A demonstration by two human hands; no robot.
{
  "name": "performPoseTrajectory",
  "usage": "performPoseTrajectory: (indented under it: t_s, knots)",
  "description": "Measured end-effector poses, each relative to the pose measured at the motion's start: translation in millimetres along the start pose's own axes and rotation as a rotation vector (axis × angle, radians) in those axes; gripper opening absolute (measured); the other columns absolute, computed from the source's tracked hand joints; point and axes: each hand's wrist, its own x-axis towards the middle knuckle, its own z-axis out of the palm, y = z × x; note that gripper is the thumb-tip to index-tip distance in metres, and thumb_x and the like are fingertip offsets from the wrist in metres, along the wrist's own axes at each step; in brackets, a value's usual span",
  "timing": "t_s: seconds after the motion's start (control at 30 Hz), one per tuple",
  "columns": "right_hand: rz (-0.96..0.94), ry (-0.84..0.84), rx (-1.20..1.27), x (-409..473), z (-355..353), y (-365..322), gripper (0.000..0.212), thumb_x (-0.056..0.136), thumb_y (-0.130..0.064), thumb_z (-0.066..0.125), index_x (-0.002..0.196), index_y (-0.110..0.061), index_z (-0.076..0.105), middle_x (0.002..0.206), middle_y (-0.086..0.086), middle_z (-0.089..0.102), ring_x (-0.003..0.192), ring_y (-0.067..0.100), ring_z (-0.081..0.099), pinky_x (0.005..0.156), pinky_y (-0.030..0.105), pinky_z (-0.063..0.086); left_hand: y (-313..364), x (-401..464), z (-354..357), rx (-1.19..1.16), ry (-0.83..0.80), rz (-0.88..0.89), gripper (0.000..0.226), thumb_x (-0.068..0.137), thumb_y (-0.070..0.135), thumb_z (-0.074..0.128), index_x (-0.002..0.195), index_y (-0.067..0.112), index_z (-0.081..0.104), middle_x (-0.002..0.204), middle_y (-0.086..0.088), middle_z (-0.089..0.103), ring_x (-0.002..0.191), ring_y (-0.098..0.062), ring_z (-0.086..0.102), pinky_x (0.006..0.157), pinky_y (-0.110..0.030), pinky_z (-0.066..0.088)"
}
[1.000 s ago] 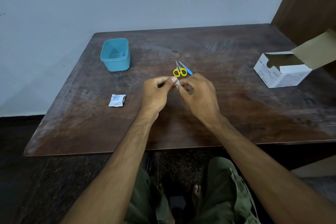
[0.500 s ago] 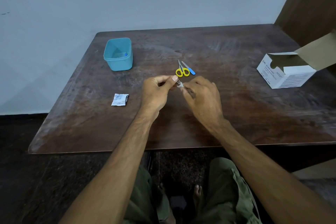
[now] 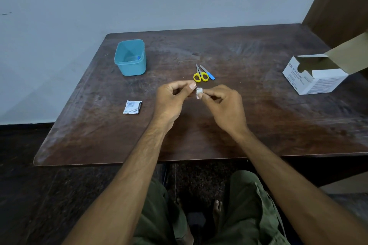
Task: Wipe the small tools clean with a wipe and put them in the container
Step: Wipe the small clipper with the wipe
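Pale grey wall and a dark wooden counter [image 3: 258, 117] fill the frame, with a person seated at the near edge, both bare forearms reaching in from the bottom. At right of the frame an opened white carton [image 3: 314, 77] stands with its flap raised. At upper left sits the teal container [image 3: 130, 58] — something small and blue shows inside it, so at least one tool appears to be already put away, though what it is cannot be made out. At centre, the left hand [image 3: 171, 99] is closed on a thin metal tool [image 3: 196, 88], only its slender prongs visible past the thumb, while the right hand [image 3: 225, 105] pinches a small white wipe [image 3: 199, 92] against that tool's tip — the wiping step looks to be under way. Just beyond the hands, yellow-handled scissors [image 3: 200, 74] and a blue-handled file [image 3: 208, 72] lie side by side on the counter, apparently awaiting their turn. A torn sachet [image 3: 132, 107] lies at left of the hands. By this reckoning the job stands somewhere near its middle, with one tool in hand and two more to go.
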Motion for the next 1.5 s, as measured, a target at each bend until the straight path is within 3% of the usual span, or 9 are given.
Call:
performPoseTrajectory:
  t_s: [0.17,0.37,0.47,0.63,0.73,0.93,1.13,1.37,1.5]
  knots:
    - [0.167,-0.107,0.271,11,-7,-12,0.01,0.085,-0.021,0.073,0.09,-0.015,0.079,0.066,-0.016,0.069,0.065,-0.003,0.061,0.064,0.016,0.045,-3,-4,-1,-0.039,0.002,0.052,0.008,0.085,0.004,0.069,0.086,0.012,0.071,0.068,0.009,0.071,0.066,0.001,0.063,0.067,-0.014,0.05]
    - [0.308,-0.162,0.393,0,-2,-7,0.003,0.082,-0.024,0.075,0.082,-0.023,0.077,0.071,-0.007,0.073,0.066,0.002,0.061,0.064,0.015,0.045,-5,-1,-7,-0.114,-0.006,0.014,0.007,0.085,0.007,0.07,0.087,0.013,0.072,0.072,0.004,0.072,0.067,-0.005,0.064,0.069,-0.019,0.052]
    - [0.351,-0.153,0.394,-2,-2,-9,0.012,0.083,-0.029,0.074,0.084,-0.018,0.079,0.073,0.002,0.072,0.066,0.001,0.059,0.059,0.011,0.041,-9,-3,-4,-0.103,-0.007,0.005,0.006,0.084,0.007,0.07,0.086,0.013,0.072,0.071,0.006,0.072,0.067,-0.003,0.062,0.069,-0.018,0.051]
    - [0.344,-0.121,0.434,6,-3,-18,0.015,0.083,-0.026,0.074,0.084,-0.012,0.078,0.071,0.006,0.07,0.064,0.002,0.057,0.058,0.011,0.041,-4,1,-3,-0.122,0.004,0.01,0.006,0.086,0.01,0.069,0.089,0.014,0.073,0.077,0.006,0.073,0.074,-0.004,0.064,0.071,-0.019,0.052]
    - [0.372,-0.177,0.417,-1,-4,-13,0.012,0.083,-0.025,0.074,0.086,-0.015,0.078,0.07,-0.004,0.072,0.064,0.001,0.059,0.058,0.01,0.042,-3,5,-5,-0.156,0.007,0.007,0.007,0.086,0.008,0.069,0.089,0.012,0.073,0.072,0.004,0.071,0.067,-0.006,0.063,0.067,-0.02,0.052]
    - [0.499,-0.192,0.561,9,-3,-17,0.02,0.083,-0.029,0.074,0.084,-0.01,0.076,0.072,0.004,0.069,0.065,0.007,0.058,0.057,0.019,0.04,-8,0,-1,-0.217,-0.05,-0.006,0.01,0.089,0.006,0.064,0.091,0.012,0.072,0.077,0.006,0.073,0.073,-0.006,0.062,0.07,-0.017,0.05]
    - [0.634,-0.368,0.692,-3,1,-15,0.013,0.085,-0.024,0.071,0.08,-0.013,0.074,0.08,0.002,0.07,0.066,0.007,0.058,0.059,0.019,0.038,-7,2,-6,-0.351,-0.117,-0.032,0.017,0.09,0.007,0.058,0.091,0.013,0.074,0.076,0.0,0.069,0.07,-0.011,0.057,0.067,-0.02,0.048]
    - [0.69,-0.306,0.868,6,-1,-23,0.017,0.088,-0.028,0.066,0.089,-0.011,0.071,0.084,0.003,0.065,0.064,0.004,0.057,0.058,0.018,0.038,-7,-5,0,-0.526,-0.158,-0.074,0.029,0.094,0.005,0.05,0.086,0.015,0.076,0.074,0.0,0.07,0.062,-0.009,0.057,0.064,-0.02,0.051]
    - [0.744,-0.335,0.904,-7,2,-20,0.014,0.089,-0.026,0.064,0.086,-0.013,0.07,0.079,-0.001,0.068,0.063,0.004,0.057,0.056,0.017,0.04,-9,-4,-2,-0.499,-0.162,-0.087,0.027,0.095,0.008,0.051,0.092,0.017,0.076,0.083,-0.001,0.072,0.072,-0.01,0.061,0.066,-0.021,0.05]
